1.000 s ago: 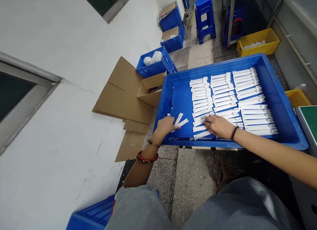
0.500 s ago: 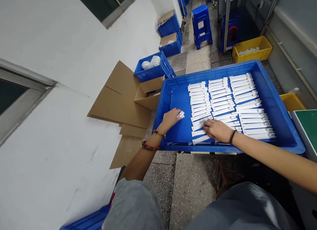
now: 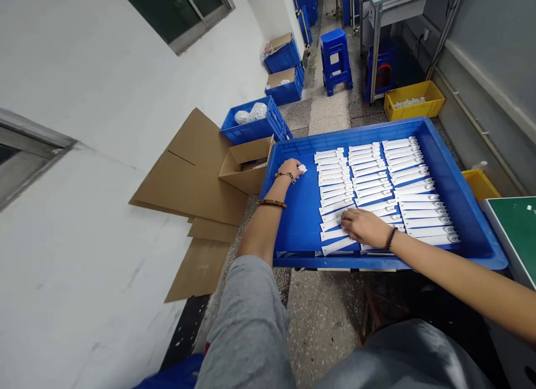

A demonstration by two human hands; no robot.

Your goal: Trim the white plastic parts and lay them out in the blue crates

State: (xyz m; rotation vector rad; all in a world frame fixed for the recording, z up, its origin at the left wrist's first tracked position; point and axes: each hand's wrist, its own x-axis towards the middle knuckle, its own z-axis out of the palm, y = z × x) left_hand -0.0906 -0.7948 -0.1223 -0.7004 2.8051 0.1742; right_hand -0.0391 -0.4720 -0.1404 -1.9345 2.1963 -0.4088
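A big blue tray (image 3: 460,171) holds several white plastic strips (image 3: 371,174) laid in three columns, each strip with a rounded clip-like end. Near the tray's far left corner, my left hand (image 3: 290,168) is closed on small white plastic pieces (image 3: 302,168), which show at its fingertips. My right hand (image 3: 363,227) lies over the near part of the left and middle columns. Its fingers are bent together at a strip; whether they grip it or something small is hidden under them.
Flat cardboard sheets (image 3: 180,171) and an open cardboard box (image 3: 247,166) stand left of the tray by the wall. Blue crates (image 3: 251,121), a blue stool (image 3: 336,62) and a yellow bin (image 3: 414,99) are beyond. A green-topped table (image 3: 513,221) adjoins at the right.
My left hand has moved away from me, towards the tray's far left corner, with the white pieces still in it. My right hand stays at about the same strips. The view has shifted slightly.
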